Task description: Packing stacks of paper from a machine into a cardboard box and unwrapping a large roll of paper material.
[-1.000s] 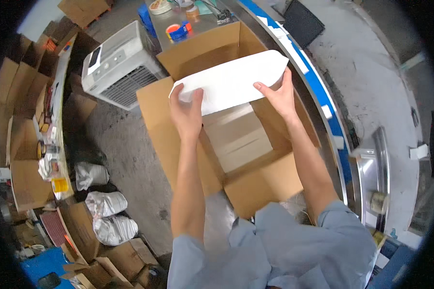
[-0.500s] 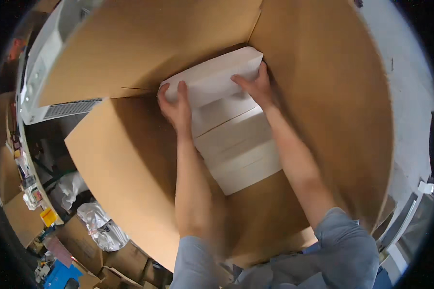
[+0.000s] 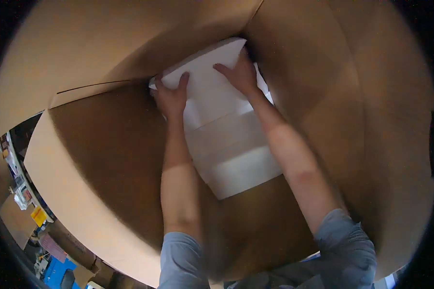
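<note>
Both my arms reach deep into a large brown cardboard box (image 3: 106,135). At its far end my hands grip a white box (image 3: 205,65) by its two ends. My left hand (image 3: 171,98) is closed on the left end, thumb on the near face. My right hand (image 3: 241,74) holds the right end the same way, its outer fingers hidden behind the edge. Directly on the near side, more white boxes (image 3: 231,144) lie side by side in a row on the cardboard bottom.
Tall cardboard walls (image 3: 323,72) rise close around my arms, and a bent side wall (image 3: 82,202) stands at the left. Outside, at lower left, are a blue object (image 3: 58,272), a yellow item (image 3: 38,216) and a cluttered shelf edge (image 3: 17,166).
My hands have pushed the white box farther into the far corner, lower into the carton. My view has moved closer, so the carton fills more of it.
</note>
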Motion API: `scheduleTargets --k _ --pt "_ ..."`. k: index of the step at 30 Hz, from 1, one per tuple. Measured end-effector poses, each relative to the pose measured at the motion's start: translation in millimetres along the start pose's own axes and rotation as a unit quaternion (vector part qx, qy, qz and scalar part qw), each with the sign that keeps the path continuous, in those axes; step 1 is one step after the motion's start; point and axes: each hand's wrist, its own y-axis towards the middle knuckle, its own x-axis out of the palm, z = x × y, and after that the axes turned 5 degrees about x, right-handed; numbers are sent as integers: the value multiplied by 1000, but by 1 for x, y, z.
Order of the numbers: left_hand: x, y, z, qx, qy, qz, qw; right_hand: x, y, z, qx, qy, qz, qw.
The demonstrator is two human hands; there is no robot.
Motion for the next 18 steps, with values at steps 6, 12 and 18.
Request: scheduleTargets --k 6,12,18 --pt "12 26 -21 -57 228 -56 970 32 32 13 21 -163 -41 986" --pt "39 24 -43 -73 272 -62 957 55 33 44 -42 -212 -12 976" --pt "34 35 -79 -57 265 -75 960 73 20 48 -76 -211 33 974"
